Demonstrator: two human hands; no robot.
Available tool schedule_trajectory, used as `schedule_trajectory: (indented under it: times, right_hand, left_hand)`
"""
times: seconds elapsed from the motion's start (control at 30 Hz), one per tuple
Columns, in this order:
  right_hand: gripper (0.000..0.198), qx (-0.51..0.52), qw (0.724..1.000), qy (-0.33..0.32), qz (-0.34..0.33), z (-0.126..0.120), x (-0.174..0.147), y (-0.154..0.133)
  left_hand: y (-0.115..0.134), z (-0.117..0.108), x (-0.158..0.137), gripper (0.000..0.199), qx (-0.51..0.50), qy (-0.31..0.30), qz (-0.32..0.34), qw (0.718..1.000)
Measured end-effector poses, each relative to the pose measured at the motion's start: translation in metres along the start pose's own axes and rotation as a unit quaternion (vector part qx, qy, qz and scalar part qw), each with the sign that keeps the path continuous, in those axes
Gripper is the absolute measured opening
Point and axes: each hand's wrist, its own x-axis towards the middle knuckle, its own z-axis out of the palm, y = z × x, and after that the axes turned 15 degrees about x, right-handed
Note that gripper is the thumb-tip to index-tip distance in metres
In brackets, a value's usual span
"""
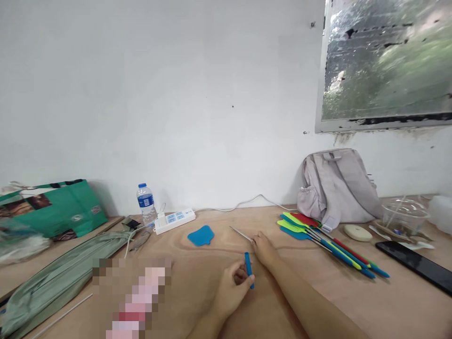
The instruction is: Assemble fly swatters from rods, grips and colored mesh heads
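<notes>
My left hand (pixel 233 288) pinches a short blue plastic handle (pixel 249 267), held nearly upright close to the table. Just beyond it, my right hand (pixel 264 249) is closed around the near end of a thin metal rod (pixel 240 233), which points away and to the left. Rod and handle are apart. A flat blue fly swatter head (pixel 201 235) lies loose on the table, left of the rod. To the right of my right hand, several fly swatters (pixel 337 249) with blue, yellow-green, red and green parts are heaped together.
A white power strip (pixel 175 221) and water bottle (pixel 145 202) stand at the back left. A grey backpack (pixel 341 188) leans on the wall. Right lie a black phone (pixel 416 263), a cream oval object (pixel 357 232) and a plastic bowl (pixel 404 212). Green cloth (pixel 67 270) lies left.
</notes>
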Motion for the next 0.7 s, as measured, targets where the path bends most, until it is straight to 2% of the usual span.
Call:
schedule_trajectory:
  times: [0.1,0.17,0.23,0.3,0.37,0.47,0.57,0.7]
  right_hand:
    - [0.029,0.066,0.997,0.018,-0.020,0.003,-0.005,-0.001]
    - [0.030,0.190,0.980,0.054,-0.033,0.005,-0.011,-0.002]
    - [0.031,0.336,0.938,0.082,-0.031,0.006,-0.019,-0.004]
    - [0.031,0.436,0.895,0.089,-0.013,0.006,-0.027,-0.009]
    - [0.031,0.498,0.862,0.094,0.000,0.001,-0.036,-0.018]
    - [0.030,0.550,0.829,0.099,-0.002,-0.011,-0.045,-0.034]
    - [0.028,0.558,0.826,0.064,-0.031,-0.022,-0.051,-0.047]
    - [0.026,0.525,0.850,0.016,-0.048,-0.023,-0.055,-0.053]
  left_hand:
    - [-0.003,0.002,-0.002,0.022,0.039,0.020,-0.016,0.999]
    - [-0.004,0.002,-0.003,0.021,0.052,0.017,-0.019,0.998]
    - [-0.001,0.001,-0.003,0.020,0.058,0.009,-0.023,0.998]
    - [0.002,0.000,-0.004,0.021,0.061,0.002,-0.028,0.998]
    - [0.004,-0.001,-0.004,0.022,0.063,-0.009,-0.032,0.997]
    - [0.002,-0.002,-0.004,0.024,0.063,-0.015,-0.024,0.998]
    - [-0.002,-0.002,-0.004,0.026,0.063,-0.012,-0.012,0.998]
    - [-0.004,-0.002,-0.004,0.026,0.080,-0.010,0.000,0.997]
